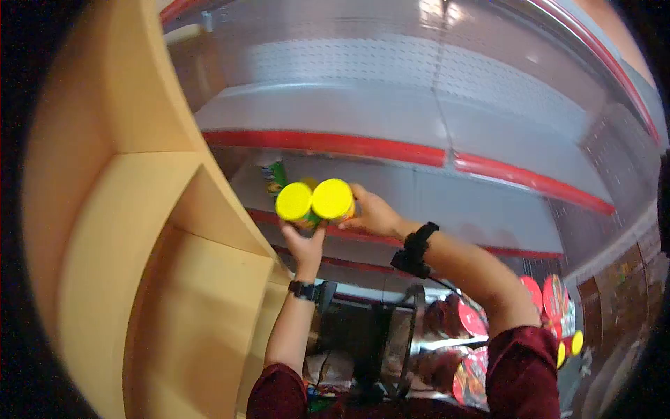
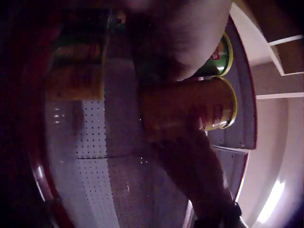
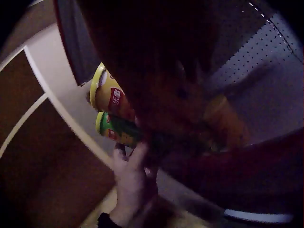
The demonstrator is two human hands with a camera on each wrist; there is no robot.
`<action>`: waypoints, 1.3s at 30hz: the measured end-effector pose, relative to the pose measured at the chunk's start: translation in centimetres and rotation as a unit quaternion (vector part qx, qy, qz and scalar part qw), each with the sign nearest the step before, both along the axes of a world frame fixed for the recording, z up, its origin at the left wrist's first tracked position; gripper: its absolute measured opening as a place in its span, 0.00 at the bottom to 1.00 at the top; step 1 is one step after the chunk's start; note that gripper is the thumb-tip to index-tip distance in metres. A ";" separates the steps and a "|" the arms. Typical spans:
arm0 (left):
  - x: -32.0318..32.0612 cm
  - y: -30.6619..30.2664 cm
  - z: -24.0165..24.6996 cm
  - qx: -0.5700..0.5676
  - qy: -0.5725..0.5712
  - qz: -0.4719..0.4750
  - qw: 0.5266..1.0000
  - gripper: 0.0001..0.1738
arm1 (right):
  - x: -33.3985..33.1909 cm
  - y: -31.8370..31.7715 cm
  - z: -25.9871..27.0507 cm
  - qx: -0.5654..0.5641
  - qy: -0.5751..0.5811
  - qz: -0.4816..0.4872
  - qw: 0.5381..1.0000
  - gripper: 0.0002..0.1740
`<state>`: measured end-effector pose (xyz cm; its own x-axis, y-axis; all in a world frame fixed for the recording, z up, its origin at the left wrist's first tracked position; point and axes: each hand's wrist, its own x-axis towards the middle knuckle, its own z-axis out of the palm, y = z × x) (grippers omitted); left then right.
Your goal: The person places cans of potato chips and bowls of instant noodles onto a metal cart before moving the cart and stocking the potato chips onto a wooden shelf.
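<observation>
Two canisters with yellow lids are held side by side in front of a lower shelf in the head view. My left hand (image 1: 305, 246) grips the green canister (image 3: 118, 129) from below, thumb and fingers around its side. With my right hand (image 1: 377, 215) I hold the orange canister (image 2: 190, 107) from the right. The lids meet in the head view, the green canister's lid (image 1: 294, 201) on the left and the orange canister's lid (image 1: 333, 199) on the right. Just behind them, a green pack (image 1: 273, 178) stands on the shelf, partly hidden by the canisters.
Red-edged grey shelves (image 1: 328, 143) with a perforated back panel span the front. A wooden shelf unit (image 1: 188, 314) rises close on the left. Below right are red-lidded tubs (image 1: 471, 320) and more yellow-lidded canisters (image 1: 576, 343). A dark cart-like frame (image 1: 412, 314) stands below my arms.
</observation>
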<state>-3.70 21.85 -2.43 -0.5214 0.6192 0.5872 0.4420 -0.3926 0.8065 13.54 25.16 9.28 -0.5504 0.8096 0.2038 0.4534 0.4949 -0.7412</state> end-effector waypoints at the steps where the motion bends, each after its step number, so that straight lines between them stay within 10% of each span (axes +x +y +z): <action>1: 0.5 -2.1 -0.3 0.009 -0.018 -0.022 1.000 0.44 | 1.0 -1.6 0.6 -0.006 -0.029 0.050 0.998 0.47; 10: 4.4 -19.5 -1.0 -0.090 -0.141 -0.226 0.960 0.42 | 8.4 -15.7 2.7 -0.006 -0.038 0.152 0.988 0.42; 15: 8.9 -24.0 3.8 0.039 0.038 -0.191 0.980 0.61 | 14.2 -22.7 3.7 -0.007 0.025 0.173 0.985 0.43; 21: 18.3 -28.7 9.0 0.071 -0.019 -0.221 0.972 0.58 | 29.4 -29.5 7.2 0.043 0.226 0.014 0.973 0.44; 28: 26.6 -33.5 11.7 0.098 -0.009 -0.305 0.947 0.60 | 50.6 -42.7 7.1 0.096 0.277 -0.427 0.855 0.31; 39: 37.2 -40.7 8.6 -0.138 0.025 -0.543 0.828 0.48 | 57.9 -55.0 -8.7 0.020 0.367 -0.551 0.749 0.37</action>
<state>33.46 -18.83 6.13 0.4518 0.8207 0.3497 -0.0164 -0.3844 0.9230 71.49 -29.80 0.60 0.7203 0.6751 0.1596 0.0806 0.1470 -0.9859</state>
